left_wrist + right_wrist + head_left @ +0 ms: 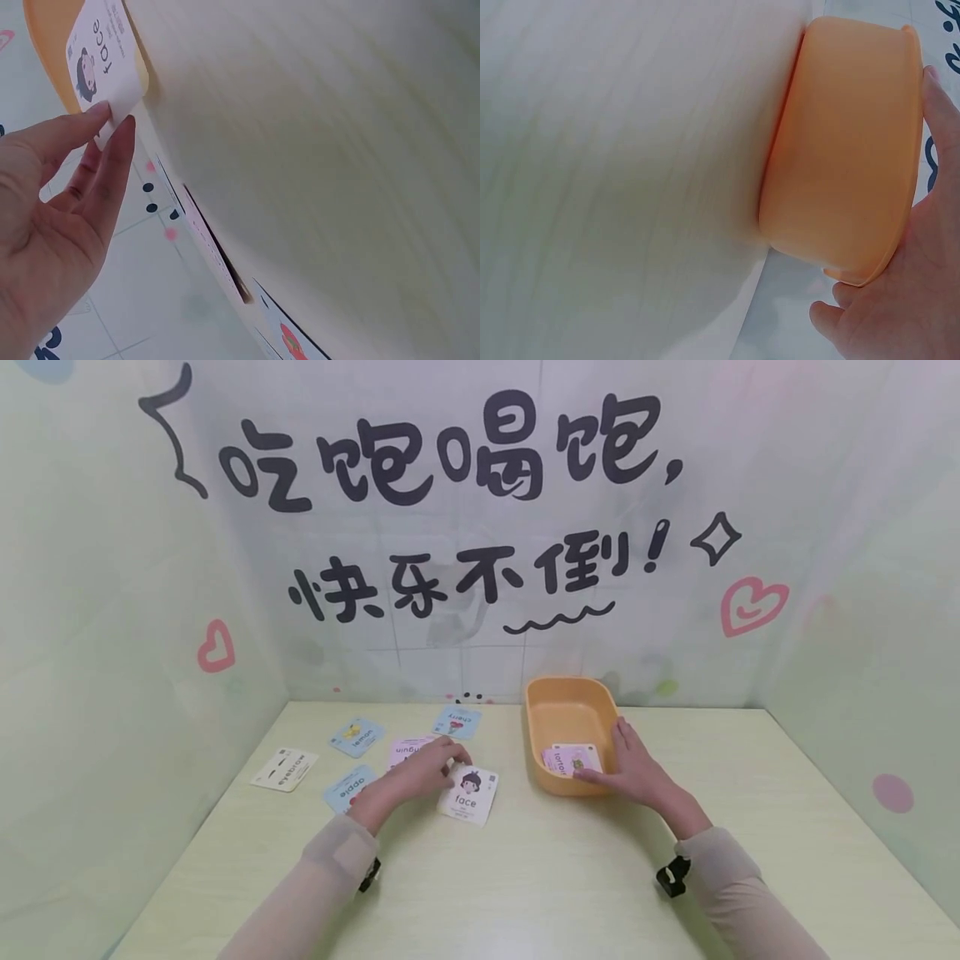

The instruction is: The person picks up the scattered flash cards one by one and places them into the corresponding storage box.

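Observation:
My left hand (pixel 427 772) pinches a white card marked "face" (pixel 468 795) between thumb and fingers. In the left wrist view this card (pixel 107 64) is tilted up off the table. Under and beyond that hand lies a purple card (pixel 405 750), partly hidden. My right hand (pixel 641 768) holds the near right corner of an orange plastic bin (pixel 573 693), its thumb over the near rim and its fingers along the right side. Inside the bin, at the near end, lie several cards (pixel 572 758), a purple one on top.
Left of the left hand lie blue cards marked lemon (pixel 357 737) and apple (pixel 347 787), and a cream eyebrow card (pixel 284 769). A blue cherry card (pixel 457 722) is near the back edge. A printed curtain (pixel 465 668) hangs behind the pale table (pixel 540 877).

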The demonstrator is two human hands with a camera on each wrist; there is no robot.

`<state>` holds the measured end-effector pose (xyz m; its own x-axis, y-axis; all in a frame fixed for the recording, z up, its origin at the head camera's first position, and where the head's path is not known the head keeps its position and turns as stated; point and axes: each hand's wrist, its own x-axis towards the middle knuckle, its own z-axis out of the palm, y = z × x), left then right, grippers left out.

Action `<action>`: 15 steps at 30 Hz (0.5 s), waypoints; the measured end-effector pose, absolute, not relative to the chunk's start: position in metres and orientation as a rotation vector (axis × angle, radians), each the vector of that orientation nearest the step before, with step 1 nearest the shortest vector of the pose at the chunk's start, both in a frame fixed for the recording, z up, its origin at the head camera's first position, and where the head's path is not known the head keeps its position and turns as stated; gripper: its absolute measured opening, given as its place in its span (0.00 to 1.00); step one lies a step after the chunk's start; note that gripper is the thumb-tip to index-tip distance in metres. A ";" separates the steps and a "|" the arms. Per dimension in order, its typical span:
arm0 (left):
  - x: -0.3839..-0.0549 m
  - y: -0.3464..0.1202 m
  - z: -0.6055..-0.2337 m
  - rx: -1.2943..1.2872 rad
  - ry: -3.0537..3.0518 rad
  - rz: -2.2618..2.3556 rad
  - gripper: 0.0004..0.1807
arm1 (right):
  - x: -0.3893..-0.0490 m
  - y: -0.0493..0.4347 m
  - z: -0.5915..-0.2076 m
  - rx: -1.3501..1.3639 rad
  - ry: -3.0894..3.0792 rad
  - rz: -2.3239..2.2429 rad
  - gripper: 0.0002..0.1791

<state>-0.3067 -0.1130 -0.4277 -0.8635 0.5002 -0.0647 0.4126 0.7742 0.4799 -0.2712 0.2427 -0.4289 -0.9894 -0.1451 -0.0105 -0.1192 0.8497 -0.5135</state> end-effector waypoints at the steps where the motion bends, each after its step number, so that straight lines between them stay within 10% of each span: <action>1: -0.307 -0.112 -0.427 0.719 2.792 0.692 0.20 | -0.271 0.243 -0.429 -0.212 2.975 -0.819 0.71; 15: -0.312 -0.109 -0.419 0.621 2.784 1.060 0.21 | -0.272 0.245 -0.428 -0.229 2.978 -0.837 0.71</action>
<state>-0.3124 -0.1087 -0.4185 -0.9121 0.4067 0.0523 0.3385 0.6748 0.6559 -0.2720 0.2445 -0.4279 -0.9883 -0.1523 0.0012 -0.1307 0.8437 -0.5207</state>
